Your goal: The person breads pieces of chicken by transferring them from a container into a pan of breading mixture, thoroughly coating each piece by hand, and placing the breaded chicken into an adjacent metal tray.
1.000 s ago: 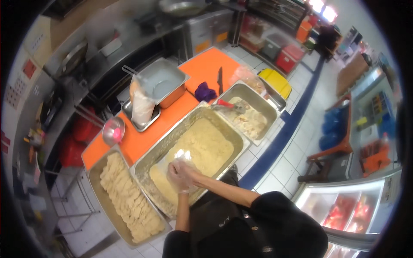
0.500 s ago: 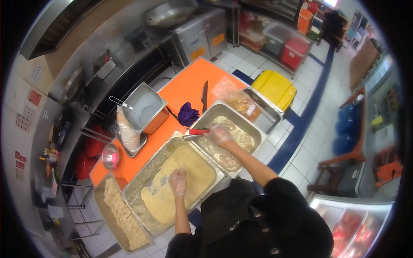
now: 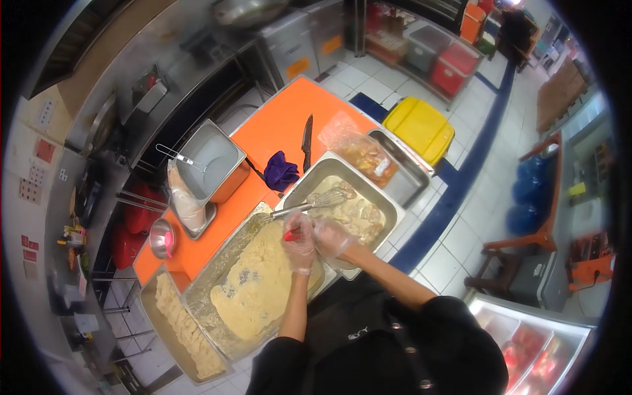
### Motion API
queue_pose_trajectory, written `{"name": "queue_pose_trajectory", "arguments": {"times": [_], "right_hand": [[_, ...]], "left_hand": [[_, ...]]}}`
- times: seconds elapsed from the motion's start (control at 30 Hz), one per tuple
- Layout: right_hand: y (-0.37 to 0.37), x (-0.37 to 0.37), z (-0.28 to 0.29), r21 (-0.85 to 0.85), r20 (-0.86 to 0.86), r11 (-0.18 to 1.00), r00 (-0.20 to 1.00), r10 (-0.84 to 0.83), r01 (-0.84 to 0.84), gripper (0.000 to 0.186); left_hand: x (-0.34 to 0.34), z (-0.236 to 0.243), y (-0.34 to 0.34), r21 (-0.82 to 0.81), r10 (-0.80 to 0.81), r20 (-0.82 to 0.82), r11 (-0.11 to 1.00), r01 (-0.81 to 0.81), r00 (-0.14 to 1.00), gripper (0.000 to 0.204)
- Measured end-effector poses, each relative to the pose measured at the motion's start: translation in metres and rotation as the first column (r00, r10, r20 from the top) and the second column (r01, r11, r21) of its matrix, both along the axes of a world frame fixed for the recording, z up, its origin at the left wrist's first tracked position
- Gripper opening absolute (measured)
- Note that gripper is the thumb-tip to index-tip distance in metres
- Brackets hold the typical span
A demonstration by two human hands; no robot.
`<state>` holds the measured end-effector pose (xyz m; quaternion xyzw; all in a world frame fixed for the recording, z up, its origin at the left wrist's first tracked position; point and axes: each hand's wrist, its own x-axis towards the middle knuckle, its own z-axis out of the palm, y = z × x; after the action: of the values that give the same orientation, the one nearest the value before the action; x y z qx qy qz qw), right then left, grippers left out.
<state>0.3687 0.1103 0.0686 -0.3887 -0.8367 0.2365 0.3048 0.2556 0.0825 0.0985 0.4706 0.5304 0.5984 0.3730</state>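
Note:
My left hand (image 3: pixel 300 247), in a clear plastic glove, is closed around a small red object (image 3: pixel 291 234) whose kind I cannot make out. My right hand (image 3: pixel 334 238), gloved too, is closed right beside it; what its fingers hold is hidden. Both are above the border between two steel trays. One tray (image 3: pixel 204 280) is spread with pale yellow breading flour (image 3: pixel 257 283). The other tray (image 3: pixel 394 220) holds raw meat pieces (image 3: pixel 365 220) in creamy liquid. A metal whisk (image 3: pixel 332 195) lies across the meat tray, its handle reaching over the rim beyond my hands.
A long pan (image 3: pixel 155 306) of breaded pieces stands at the left. On the orange tabletop (image 3: pixel 263 125) are a knife (image 3: pixel 307 141), a purple cloth (image 3: pixel 281 172), a deep container of liquid (image 3: pixel 230 155) with a strainer, a small bowl (image 3: pixel 160 240) and bagged food (image 3: pixel 368 161). A yellow-lidded bin (image 3: pixel 421 128) stands beyond.
My right hand has drawn back from over the meat tray toward me. My left hand has risen from the flour to meet it, and now holds red. The whisk shows uncovered.

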Motion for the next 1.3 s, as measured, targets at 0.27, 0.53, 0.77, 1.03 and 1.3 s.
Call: {"name": "queue_pose_trajectory", "arguments": {"times": [0.27, 0.53, 0.77, 1.03, 1.3], "right_hand": [[0.048, -0.003, 0.016, -0.188, 0.088, 0.966, 0.982, -0.165, 0.179, 0.015], [0.094, -0.044, 0.032, -0.349, 0.695, 0.934, 0.689, 0.204, 0.076, 0.032], [0.041, 0.063, 0.067, -0.225, 0.269, 0.857, 0.875, -0.404, 0.464, 0.034], [0.005, 0.102, 0.042, -0.424, -0.074, 0.622, 0.659, -0.748, 0.658, 0.035], [0.044, 0.086, 0.001, -0.532, -0.073, 0.591, 0.663, -0.745, 0.606, 0.043]], "left_hand": [[-0.027, -0.007, -0.031, -0.062, 0.126, 0.327, 0.992, -0.111, 0.937, 0.020], [-0.031, -0.016, -0.036, -0.033, 0.177, 0.281, 0.984, -0.175, 0.943, 0.017], [-0.030, -0.043, 0.010, -0.047, 0.179, 0.010, 0.983, -0.178, 0.984, 0.016], [0.011, -0.031, 0.077, 0.069, 0.287, -0.416, 0.956, -0.285, 0.863, 0.033], [0.063, -0.033, -0.006, -0.366, 0.307, -0.181, 0.861, -0.354, 0.934, 0.042]]}}
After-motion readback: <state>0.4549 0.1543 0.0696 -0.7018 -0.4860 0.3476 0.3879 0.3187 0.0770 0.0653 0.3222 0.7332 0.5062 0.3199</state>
